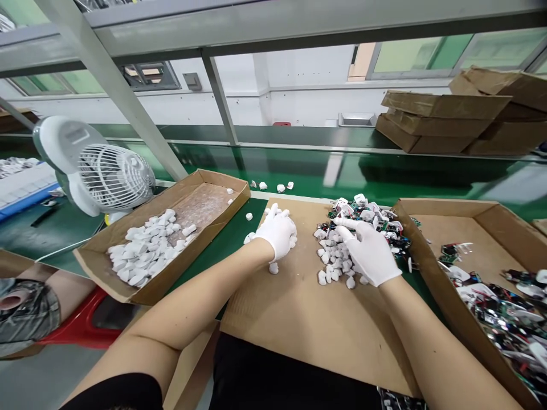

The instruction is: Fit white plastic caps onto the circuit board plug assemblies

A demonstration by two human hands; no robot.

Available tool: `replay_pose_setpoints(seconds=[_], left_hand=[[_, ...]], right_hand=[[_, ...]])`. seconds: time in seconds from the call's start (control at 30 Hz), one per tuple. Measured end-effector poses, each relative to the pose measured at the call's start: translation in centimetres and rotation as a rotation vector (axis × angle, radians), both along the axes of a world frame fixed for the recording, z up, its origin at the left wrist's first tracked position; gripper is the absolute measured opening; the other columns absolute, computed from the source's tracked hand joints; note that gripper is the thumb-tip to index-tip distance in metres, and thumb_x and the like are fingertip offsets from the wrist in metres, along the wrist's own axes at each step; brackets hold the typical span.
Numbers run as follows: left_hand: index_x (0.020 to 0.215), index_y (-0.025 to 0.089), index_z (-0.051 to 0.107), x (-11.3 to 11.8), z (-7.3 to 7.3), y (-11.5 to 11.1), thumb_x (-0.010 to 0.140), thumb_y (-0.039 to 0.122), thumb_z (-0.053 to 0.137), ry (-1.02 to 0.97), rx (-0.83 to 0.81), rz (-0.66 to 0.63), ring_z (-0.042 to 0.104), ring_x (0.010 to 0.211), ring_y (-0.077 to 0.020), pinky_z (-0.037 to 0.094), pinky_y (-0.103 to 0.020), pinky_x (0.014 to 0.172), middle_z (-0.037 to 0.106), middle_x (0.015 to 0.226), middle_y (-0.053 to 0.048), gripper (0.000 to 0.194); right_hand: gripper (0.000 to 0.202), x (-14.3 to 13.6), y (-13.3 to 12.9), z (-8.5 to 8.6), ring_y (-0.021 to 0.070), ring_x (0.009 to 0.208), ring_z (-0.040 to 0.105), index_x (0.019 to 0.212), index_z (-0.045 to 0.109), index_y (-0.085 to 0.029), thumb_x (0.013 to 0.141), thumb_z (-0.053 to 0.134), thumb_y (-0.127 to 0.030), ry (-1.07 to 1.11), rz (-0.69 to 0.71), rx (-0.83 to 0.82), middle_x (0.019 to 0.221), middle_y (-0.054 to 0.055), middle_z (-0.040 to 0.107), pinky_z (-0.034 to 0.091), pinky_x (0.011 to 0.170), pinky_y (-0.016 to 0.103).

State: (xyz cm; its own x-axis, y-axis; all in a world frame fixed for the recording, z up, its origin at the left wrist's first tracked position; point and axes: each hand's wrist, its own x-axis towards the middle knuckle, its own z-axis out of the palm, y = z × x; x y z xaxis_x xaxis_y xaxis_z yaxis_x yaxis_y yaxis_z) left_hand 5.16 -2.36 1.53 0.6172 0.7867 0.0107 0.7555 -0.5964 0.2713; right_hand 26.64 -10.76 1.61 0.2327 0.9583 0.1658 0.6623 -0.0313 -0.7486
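My left hand, in a white glove, reaches over the left edge of the cardboard sheet. Its fingers are spread over a few small white plastic pieces that show around it. My right hand, also gloved, lies against a heap of white pieces on the sheet. The fingers I can see on it are stretched out and apart, with no held object visible. Just behind that heap is a pile of small circuit boards with wires and white parts. What lies under either palm is hidden.
On the left stand a cardboard tray of white pieces and a fan. At the right is a cardboard box of wired boards. Loose white pieces dot the green bench. Flattened cardboard boxes sit behind, past the frame post.
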Motion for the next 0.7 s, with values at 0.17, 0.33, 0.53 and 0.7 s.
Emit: replay_pose_setpoints(seconds=[0.17, 0.33, 0.53, 0.7], left_hand=[[0.082, 0.025, 0.069, 0.6, 0.7, -1.2, 0.085, 0.037, 0.055, -0.166, -0.052, 0.11, 0.057, 0.104, -0.0285, 0.037, -0.05, 0.104, 0.067, 0.089, -0.006, 0.019], [0.115, 0.026, 0.064, 2.6, 0.5, -2.7, 0.093, 0.044, 0.047, -0.523, -0.343, 0.136, 0.063, 0.076, -0.0159, 0.052, -0.03, 0.071, 0.069, 0.098, -0.004, 0.033], [0.107, 0.027, 0.071, 3.2, -0.7, -3.7, 0.093, 0.032, 0.051, -0.494, 0.003, -0.07, 0.059, 0.091, -0.0185, 0.048, -0.033, 0.085, 0.063, 0.096, -0.006, 0.026], [0.136, 0.025, 0.051, 2.6, -1.8, -3.8, 0.084, 0.025, 0.059, -0.58, -0.18, -0.093, 0.059, 0.104, -0.0175, 0.049, -0.031, 0.093, 0.057, 0.122, -0.008, 0.053]], right_hand=[[0.03, 0.0, 0.2, 0.0, 0.024, 0.109, 0.063, 0.108, 0.074, -0.024, 0.088, 0.055, -0.036, 0.095, -0.016, 0.022, 0.114, 0.004, 0.072, 0.046, 0.099, 0.04], [0.03, -0.6, 0.1, -0.7, 0.0226, 0.11, 0.065, 0.109, 0.074, -0.023, 0.087, 0.057, -0.036, 0.246, 0.04, -0.006, 0.115, 0.003, 0.073, 0.047, 0.102, 0.037], [0.042, -1.8, -0.3, -0.8, 0.0243, 0.089, 0.071, 0.114, 0.073, -0.021, 0.088, 0.056, -0.05, 0.58, 0.193, -0.117, 0.101, 0.006, 0.075, 0.059, 0.078, 0.036], [0.042, -0.7, -0.2, 0.9, 0.0294, 0.092, 0.07, 0.107, 0.076, -0.025, 0.077, 0.07, -0.054, 0.336, 0.007, -0.153, 0.095, 0.006, 0.076, 0.058, 0.079, 0.04]])
